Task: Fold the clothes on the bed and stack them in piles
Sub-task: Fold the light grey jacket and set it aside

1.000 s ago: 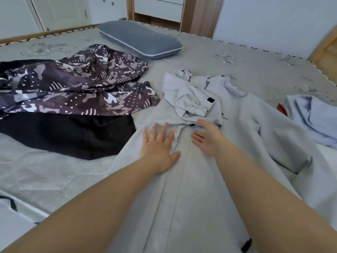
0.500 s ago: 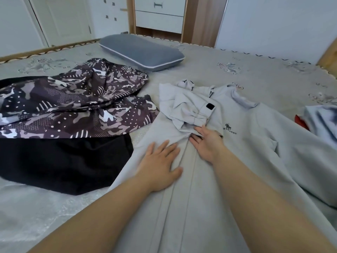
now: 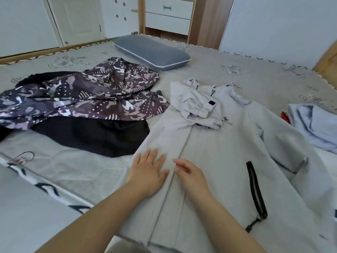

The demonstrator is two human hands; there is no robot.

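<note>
Head view: the grey jacket (image 3: 218,161) lies spread front-up at the near edge of the bed (image 3: 255,77), toward its right side. My left hand (image 3: 148,172) rests flat on it, fingers straight, left of the zip line. My right hand (image 3: 189,173) rests just beside it, fingers relaxed, gripping nothing. The camouflage garment (image 3: 87,99) lies toward the left edge, over a black garment (image 3: 94,136).

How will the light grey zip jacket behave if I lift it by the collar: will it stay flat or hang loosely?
The light grey zip jacket would probably hang limp: one sleeve already lies crumpled over the chest. It looks fairly thin, so likely light. The pocket zipper and its pull would probably dangle. Both hands, left and right, rest flat on it.
</note>
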